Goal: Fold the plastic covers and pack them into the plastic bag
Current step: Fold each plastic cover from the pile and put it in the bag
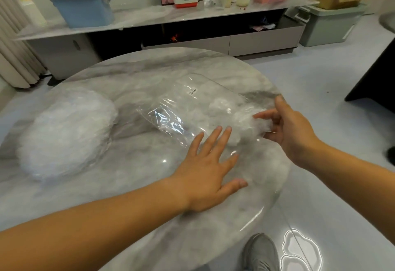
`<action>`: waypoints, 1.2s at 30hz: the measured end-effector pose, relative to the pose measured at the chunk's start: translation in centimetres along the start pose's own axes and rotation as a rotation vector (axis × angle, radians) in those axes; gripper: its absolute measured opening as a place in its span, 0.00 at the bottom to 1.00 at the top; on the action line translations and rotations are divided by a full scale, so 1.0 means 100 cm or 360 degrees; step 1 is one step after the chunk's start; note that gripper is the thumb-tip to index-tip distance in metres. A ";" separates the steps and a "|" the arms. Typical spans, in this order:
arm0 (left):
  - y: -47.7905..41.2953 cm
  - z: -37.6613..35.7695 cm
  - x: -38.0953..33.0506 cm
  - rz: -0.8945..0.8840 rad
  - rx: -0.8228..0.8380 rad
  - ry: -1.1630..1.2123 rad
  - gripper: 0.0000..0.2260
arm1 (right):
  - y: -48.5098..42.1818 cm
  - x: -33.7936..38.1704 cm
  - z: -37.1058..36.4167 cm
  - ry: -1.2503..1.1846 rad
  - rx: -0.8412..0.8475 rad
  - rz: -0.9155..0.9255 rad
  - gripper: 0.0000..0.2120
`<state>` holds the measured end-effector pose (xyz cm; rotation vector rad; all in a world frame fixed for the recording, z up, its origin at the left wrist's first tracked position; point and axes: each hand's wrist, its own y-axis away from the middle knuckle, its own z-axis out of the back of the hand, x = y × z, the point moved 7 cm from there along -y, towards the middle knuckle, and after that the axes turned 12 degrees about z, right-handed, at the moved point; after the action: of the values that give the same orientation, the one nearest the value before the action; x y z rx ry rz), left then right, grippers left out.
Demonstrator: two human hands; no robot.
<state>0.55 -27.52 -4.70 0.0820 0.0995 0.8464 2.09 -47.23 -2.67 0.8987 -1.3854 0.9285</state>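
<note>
A clear plastic bag (192, 103) with a small white label lies flat on the round marble table (132, 185), right of centre. Crumpled white plastic covers (237, 121) show inside its near right end. My right hand (288, 129) grips that open end of the bag, fingers curled at the bunched plastic. My left hand (209, 170) lies flat with spread fingers on the bag's near edge, pressing it to the table. A fluffy pile of white plastic covers (66, 131) sits on the table's left side, apart from both hands.
A long low shelf unit (192, 16) runs along the back wall, carrying a blue bin (83, 7), a red-and-white box and bottles. Grey storage boxes (329, 22) stand at the back right. A grey shoe (260, 251) shows on the floor below the table's edge.
</note>
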 end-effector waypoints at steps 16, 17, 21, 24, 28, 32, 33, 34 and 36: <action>0.003 -0.002 0.006 0.0112 -0.0086 -0.0176 0.41 | -0.007 -0.028 0.019 0.0000 -0.0082 -0.0130 0.38; 0.003 -0.002 0.009 0.0134 -0.0068 -0.0184 0.42 | -0.008 -0.028 0.020 0.0015 -0.0087 -0.0125 0.38; 0.001 0.001 0.024 0.0213 -0.0083 -0.0116 0.45 | -0.006 -0.023 0.023 0.0306 0.0030 -0.0056 0.39; 0.001 0.006 0.030 0.0235 -0.0095 -0.0010 0.45 | -0.003 -0.021 0.020 0.0598 0.0202 0.0043 0.39; 0.005 0.012 0.027 0.0159 -0.0082 0.0094 0.44 | -0.005 -0.019 0.012 0.0729 0.0300 0.0101 0.39; 0.013 0.011 0.023 0.0106 0.0001 0.0020 0.43 | -0.011 -0.014 0.000 0.0479 0.0118 -0.0115 0.38; 0.015 0.010 0.024 0.0102 0.0024 0.0020 0.42 | -0.012 -0.013 -0.002 0.0360 0.0053 -0.0220 0.38; 0.017 0.009 0.024 0.0098 0.0044 0.0029 0.42 | -0.012 -0.014 -0.005 0.0220 0.0011 -0.0332 0.37; 0.020 0.007 0.024 0.0091 0.0076 0.0061 0.42 | -0.009 -0.015 -0.013 -0.0062 -0.0014 -0.0522 0.37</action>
<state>0.78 -24.42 -3.86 0.1135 0.1540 0.9029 3.45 -46.34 -4.12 1.1034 -1.2265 0.6574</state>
